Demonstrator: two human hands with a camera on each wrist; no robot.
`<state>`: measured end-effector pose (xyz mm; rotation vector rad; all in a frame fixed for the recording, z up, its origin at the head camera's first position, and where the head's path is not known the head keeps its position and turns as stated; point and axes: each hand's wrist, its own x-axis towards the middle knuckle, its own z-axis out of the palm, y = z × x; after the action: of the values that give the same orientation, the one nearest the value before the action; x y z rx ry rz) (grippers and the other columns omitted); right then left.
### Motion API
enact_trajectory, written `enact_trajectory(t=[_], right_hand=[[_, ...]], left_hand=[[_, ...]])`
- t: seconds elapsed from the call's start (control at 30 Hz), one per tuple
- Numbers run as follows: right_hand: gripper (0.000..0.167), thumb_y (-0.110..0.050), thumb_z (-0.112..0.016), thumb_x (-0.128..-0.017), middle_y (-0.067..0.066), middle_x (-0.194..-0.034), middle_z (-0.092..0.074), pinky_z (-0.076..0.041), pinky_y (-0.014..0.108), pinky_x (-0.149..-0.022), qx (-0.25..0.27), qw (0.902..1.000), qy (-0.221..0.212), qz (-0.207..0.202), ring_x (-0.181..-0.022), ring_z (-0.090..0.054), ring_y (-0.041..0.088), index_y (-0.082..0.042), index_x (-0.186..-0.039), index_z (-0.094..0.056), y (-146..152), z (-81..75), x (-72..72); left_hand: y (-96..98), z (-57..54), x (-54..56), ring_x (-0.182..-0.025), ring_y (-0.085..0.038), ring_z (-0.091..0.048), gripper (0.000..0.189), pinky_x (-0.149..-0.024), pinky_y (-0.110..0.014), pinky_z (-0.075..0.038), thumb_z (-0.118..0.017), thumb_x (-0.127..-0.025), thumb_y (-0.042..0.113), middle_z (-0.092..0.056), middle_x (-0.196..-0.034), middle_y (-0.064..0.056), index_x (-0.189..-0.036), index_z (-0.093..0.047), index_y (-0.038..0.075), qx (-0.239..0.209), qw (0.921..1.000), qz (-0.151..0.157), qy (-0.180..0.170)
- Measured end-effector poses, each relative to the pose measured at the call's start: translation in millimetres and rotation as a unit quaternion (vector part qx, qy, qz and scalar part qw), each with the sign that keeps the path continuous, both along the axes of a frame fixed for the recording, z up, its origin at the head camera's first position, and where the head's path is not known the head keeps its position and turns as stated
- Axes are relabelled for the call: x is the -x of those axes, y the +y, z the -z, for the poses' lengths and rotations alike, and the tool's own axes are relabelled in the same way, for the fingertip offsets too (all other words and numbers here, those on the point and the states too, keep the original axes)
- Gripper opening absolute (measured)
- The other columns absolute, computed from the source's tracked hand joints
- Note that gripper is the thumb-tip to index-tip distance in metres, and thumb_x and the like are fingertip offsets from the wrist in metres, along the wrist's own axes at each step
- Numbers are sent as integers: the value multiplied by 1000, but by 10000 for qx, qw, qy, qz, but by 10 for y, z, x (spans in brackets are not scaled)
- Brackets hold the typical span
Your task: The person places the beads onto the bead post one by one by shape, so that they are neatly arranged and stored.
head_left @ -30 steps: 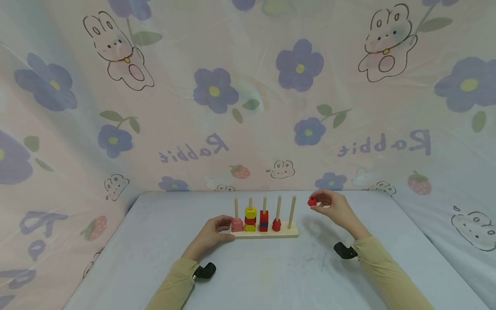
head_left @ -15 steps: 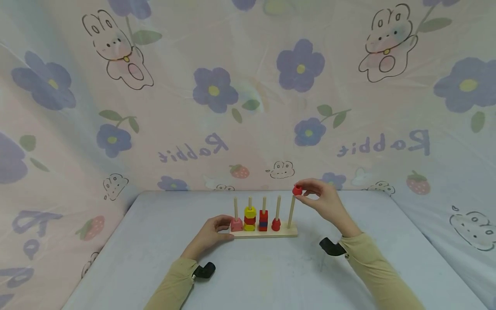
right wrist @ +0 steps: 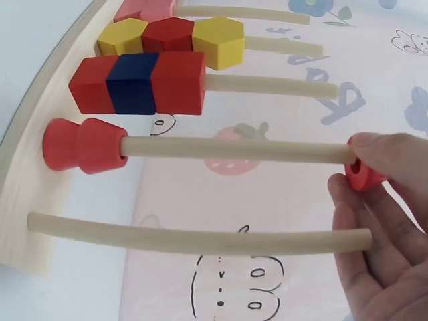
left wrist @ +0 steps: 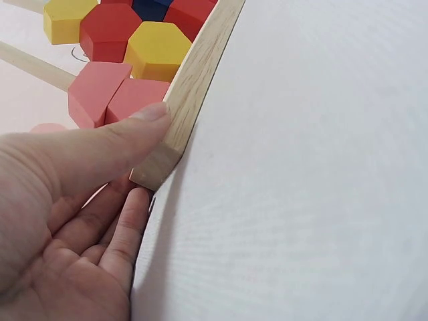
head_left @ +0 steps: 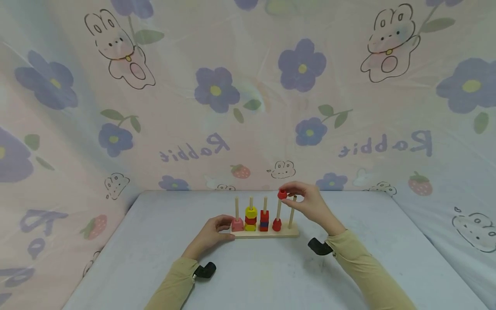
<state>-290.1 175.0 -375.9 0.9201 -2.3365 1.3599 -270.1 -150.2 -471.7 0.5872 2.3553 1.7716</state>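
Note:
A wooden peg board [head_left: 267,235] with several upright pegs stands on the table. My left hand [head_left: 212,230] holds its left end, the thumb lying along the corner by the pink blocks [left wrist: 100,93]. My right hand [head_left: 310,202] pinches a red bead [head_left: 282,194] with a hole through it at the top of the fourth peg [right wrist: 234,148]. In the right wrist view the bead meets the peg's tip; whether the tip has entered the hole I cannot tell. Two red flared beads [right wrist: 83,145] sit at the foot of that same peg.
Yellow and red hexagonal blocks [right wrist: 170,37] fill the second peg, red and blue square blocks [right wrist: 137,83] the third. The rightmost peg [right wrist: 200,239] is bare and stands beside my right fingers. A patterned cloth [head_left: 248,107] hangs behind the white table [head_left: 263,275].
My right hand has carried the red bead leftward, from right of the board, past the last peg, to the fourth peg's top. My left hand has stayed at the board's end.

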Motion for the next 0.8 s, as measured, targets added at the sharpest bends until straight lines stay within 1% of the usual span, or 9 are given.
enact_trajectory(t=[0.1, 0.23, 0.33, 0.47, 0.57, 0.67, 0.8], right_hand=[[31, -3, -76, -80, 1, -103, -68, -54, 31, -79, -53, 9999, -148, -57, -90, -64, 16, -7, -110, -68, -26, 14, 8], [29, -4, -76, -81, 5, -102, -69, -55, 35, -78, 18, 9993, -360, -111, -89, -64, 20, -7, -109, -68, -44, 35, 13], [30, -8, -77, -81, 6, -101, -68, -55, 33, -76, 89, 9975, -691, -86, -88, -64, 21, -8, -109, -67, -36, 84, 32], [31, -13, -78, -80, 5, -103, -68, -53, 26, -73, 301, 9903, -1356, 27, -89, -65, 20, -10, -109, -67, -18, 176, 66], [33, -13, -78, -80, 7, -105, -67, -55, 27, -75, 620, 9826, -1752, 2, -92, -65, 21, -9, -110, -66, -13, 229, 77], [34, -10, -78, -80, 12, -106, -66, -56, 32, -77, 846, 9777, -1909, -203, -93, -66, 24, -5, -111, -65, -10, 271, 80], [34, -6, -76, -81, 16, -107, -66, -56, 32, -79, 819, 9747, -2050, -357, -95, -66, 25, 0, -111, -63, -1, 370, 80]], left_hand=[[0, 4, 11, -112, -35, -55, 49, -99, -48, -42, -74, -78, -7, -56, -122, -20, -123, -54, -7, 2, 10000, 22, 21], [-3, 18, 25, -111, -35, -55, 50, -99, -48, -43, -75, -77, -7, -56, -122, -20, -122, -55, -7, 17, 10000, 30, 1], [-7, 28, 29, -111, -34, -56, 50, -99, -48, -43, -76, -77, -6, -57, -122, -19, -122, -55, -6, 44, 10000, 13, -41], [-11, 28, 27, -112, -34, -56, 50, -99, -47, -43, -75, -77, -6, -57, -122, -19, -123, -55, -6, 85, 10000, 19, -40], [-12, 22, 18, -112, -34, -56, 51, -99, -47, -43, -75, -78, -5, -56, -123, -19, -124, -54, -6, 88, 9999, 58, -48], [-13, 24, 13, -113, -35, -56, 51, -99, -47, -43, -75, -78, -5, -56, -123, -20, -124, -53, -7, 75, 9999, 99, -23], [-11, 34, 20, -112, -35, -55, 51, -98, -47, -43, -74, -78, -5, -56, -123, -20, -124, -53, -8, 48, 9999, 121, -1]])
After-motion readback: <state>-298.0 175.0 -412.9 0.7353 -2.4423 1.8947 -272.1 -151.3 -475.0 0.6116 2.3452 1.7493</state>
